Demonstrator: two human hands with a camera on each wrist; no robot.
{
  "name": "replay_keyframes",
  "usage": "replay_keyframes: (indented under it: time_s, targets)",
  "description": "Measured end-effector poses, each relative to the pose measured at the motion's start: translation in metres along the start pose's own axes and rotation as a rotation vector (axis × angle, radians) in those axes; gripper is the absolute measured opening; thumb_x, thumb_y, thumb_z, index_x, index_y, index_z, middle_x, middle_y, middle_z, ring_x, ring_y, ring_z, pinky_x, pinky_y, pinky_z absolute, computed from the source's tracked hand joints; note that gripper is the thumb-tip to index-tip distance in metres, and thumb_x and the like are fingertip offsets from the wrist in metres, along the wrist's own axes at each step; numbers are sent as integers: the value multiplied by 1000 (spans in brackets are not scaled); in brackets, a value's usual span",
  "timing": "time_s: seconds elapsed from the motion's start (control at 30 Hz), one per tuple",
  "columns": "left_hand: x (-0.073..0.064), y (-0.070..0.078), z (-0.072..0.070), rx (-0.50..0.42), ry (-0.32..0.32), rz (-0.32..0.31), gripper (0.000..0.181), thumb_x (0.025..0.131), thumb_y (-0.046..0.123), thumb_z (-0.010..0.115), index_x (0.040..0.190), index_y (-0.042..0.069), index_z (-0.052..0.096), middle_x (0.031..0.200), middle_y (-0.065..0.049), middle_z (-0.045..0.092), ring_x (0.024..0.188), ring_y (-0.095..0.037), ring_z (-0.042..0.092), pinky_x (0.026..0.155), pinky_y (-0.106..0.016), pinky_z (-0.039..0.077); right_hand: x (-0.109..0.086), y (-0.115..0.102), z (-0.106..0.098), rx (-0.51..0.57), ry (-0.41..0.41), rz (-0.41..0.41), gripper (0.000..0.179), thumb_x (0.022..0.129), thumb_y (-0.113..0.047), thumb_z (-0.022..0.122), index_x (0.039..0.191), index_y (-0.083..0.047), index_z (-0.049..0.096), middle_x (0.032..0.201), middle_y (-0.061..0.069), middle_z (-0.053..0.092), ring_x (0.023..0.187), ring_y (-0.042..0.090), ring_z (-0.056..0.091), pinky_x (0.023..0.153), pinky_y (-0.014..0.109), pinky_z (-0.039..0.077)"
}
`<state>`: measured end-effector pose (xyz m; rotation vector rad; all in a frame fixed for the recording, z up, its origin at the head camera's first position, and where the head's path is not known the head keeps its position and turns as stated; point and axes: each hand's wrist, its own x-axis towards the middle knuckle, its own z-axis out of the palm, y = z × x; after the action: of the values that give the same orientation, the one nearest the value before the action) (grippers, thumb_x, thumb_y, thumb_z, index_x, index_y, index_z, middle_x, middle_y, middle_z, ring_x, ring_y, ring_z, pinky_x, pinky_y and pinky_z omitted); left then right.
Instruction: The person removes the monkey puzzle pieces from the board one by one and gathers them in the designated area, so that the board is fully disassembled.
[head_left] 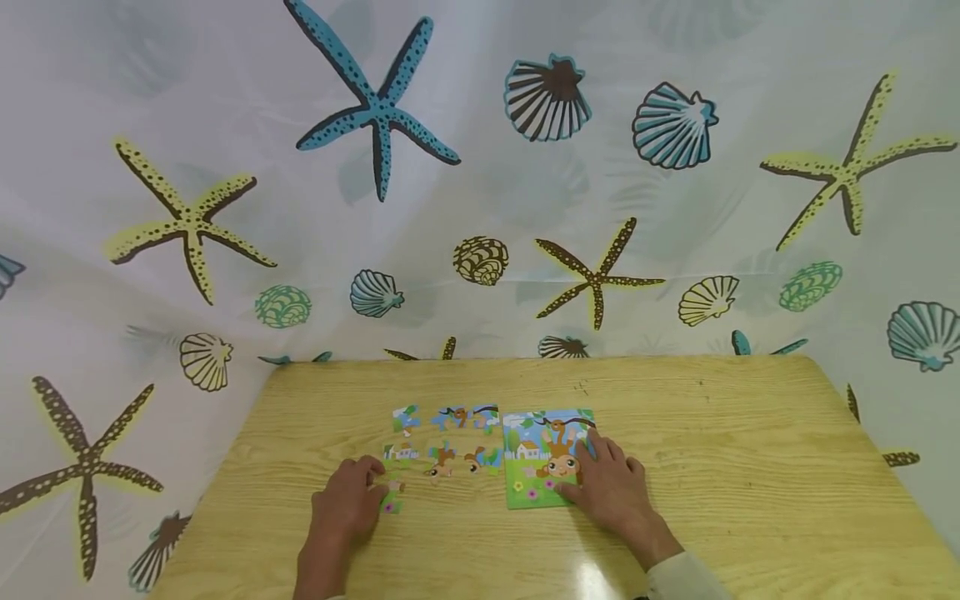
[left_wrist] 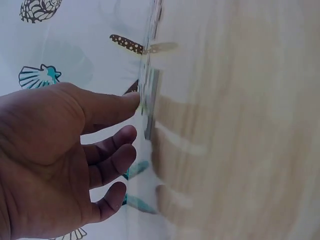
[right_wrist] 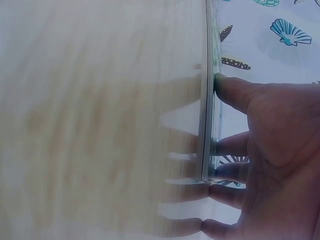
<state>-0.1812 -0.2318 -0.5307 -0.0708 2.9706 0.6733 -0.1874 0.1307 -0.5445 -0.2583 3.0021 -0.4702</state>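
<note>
Near the left of the cut-up picture, my left hand [head_left: 348,498] has its thumb tip at a small puzzle piece [head_left: 392,505] with a purple flower on it. Its other fingers bend loosely beside the piece. On the right, a square picture board [head_left: 528,487] showing a monkey, a house and flowers lies flat on the table. My right hand [head_left: 617,490] rests on its right side, thumb on the lower part and fingers spread along the edge. In the right wrist view, the thumb and fingertips touch the board's edge [right_wrist: 205,115].
More puzzle pieces lie left of the board: a house piece [head_left: 401,452], monkey-face pieces [head_left: 442,461], a leafy corner piece [head_left: 406,415] and a top strip [head_left: 468,417]. The wooden table [head_left: 750,467] ends at a curtain [head_left: 480,183] printed with starfish and shells.
</note>
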Motion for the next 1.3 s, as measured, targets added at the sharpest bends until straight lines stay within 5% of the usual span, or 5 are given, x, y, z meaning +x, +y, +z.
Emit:
replay_keyframes:
  time_s: [0.4, 0.6, 0.8, 1.3]
  targets:
    - [-3, 65, 20, -134, 17, 122, 24, 93, 24, 62, 114, 12, 64, 104, -5, 61, 96, -21, 59, 79, -54, 45, -1, -1, 1, 57, -3, 12, 75, 89, -52, 62, 145, -6, 43, 157, 16, 28, 141, 38, 32, 105, 64, 30]
    - [-5, 102, 39, -127, -15, 249, 21, 92, 24, 64, 110, 13, 64, 104, -4, 61, 97, -21, 57, 78, -50, 44, -3, 0, 2, 74, 1, 16, 76, 89, -53, 62, 145, -5, 43, 157, 18, 28, 141, 39, 32, 105, 65, 29]
    - [-2, 132, 55, -69, -38, 374, 32, 91, 27, 66, 119, 13, 62, 121, -9, 59, 112, -32, 54, 87, -57, 43, -6, 7, -1, 119, -12, 14, 74, 91, -52, 59, 147, -7, 40, 158, 19, 25, 144, 39, 28, 109, 65, 25]
    - [5, 159, 82, 87, -79, 465, 44, 91, 32, 62, 131, 17, 57, 132, -5, 54, 121, -26, 51, 97, -48, 46, -18, 13, -7, 42, 35, -5, 63, 90, -51, 60, 142, -18, 48, 152, 14, 36, 141, 37, 32, 102, 69, 31]
